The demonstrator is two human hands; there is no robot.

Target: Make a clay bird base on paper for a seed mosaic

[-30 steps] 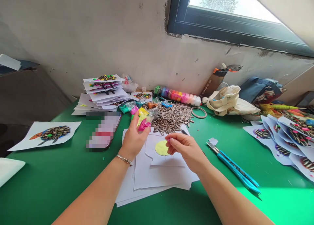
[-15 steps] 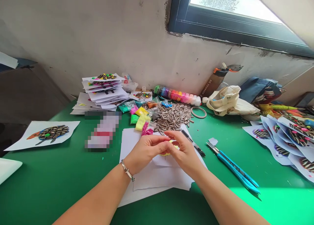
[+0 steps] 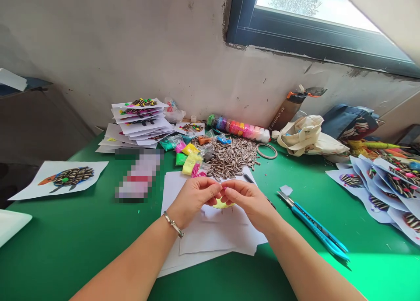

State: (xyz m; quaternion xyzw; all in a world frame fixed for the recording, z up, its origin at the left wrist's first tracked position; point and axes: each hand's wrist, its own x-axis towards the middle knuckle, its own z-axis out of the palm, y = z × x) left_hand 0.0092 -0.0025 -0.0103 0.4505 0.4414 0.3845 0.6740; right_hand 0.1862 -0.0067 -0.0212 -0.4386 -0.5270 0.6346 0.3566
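My left hand and my right hand meet at the fingertips above a stack of white paper. Both are closed in a pinch; whatever small piece lies between the fingertips is too hidden to name. Just below them a flat yellow clay shape with thin drawn lines under it shows on the top sheet, partly covered by the fingers. Behind the hands lie a magenta clay packet, a pale yellow clay packet and a heap of striped sunflower seeds. A black pen is partly hidden by my right hand.
A blue utility knife with its blade exposed lies at right. Seed pictures are stacked at back left and spread at far right. A tape roll, cloth bag and bottle stand towards the wall.
My fingers have shifted: the right index finger has come down and the fingertips now pinch together. More of the yellow shape's lower part shows beneath. The view has moved slightly.
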